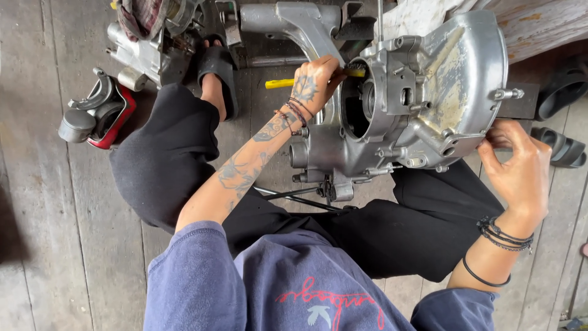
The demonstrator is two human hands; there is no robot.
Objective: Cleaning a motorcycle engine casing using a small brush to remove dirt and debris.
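The right hand (pixel 519 171) braces the near right edge of the silver engine casing (pixel 422 92), fingers spread against it – not closed. Further off, the left hand (pixel 315 79) is clamped on a yellow-handled tool (pixel 280 83), its tip seemingly inside the casing's round opening

Left hand (pixel 313 79) grips yellow-handled tool (pixel 280 83); right hand (pixel 519 167) steadies engine casing (pixel 429 98)
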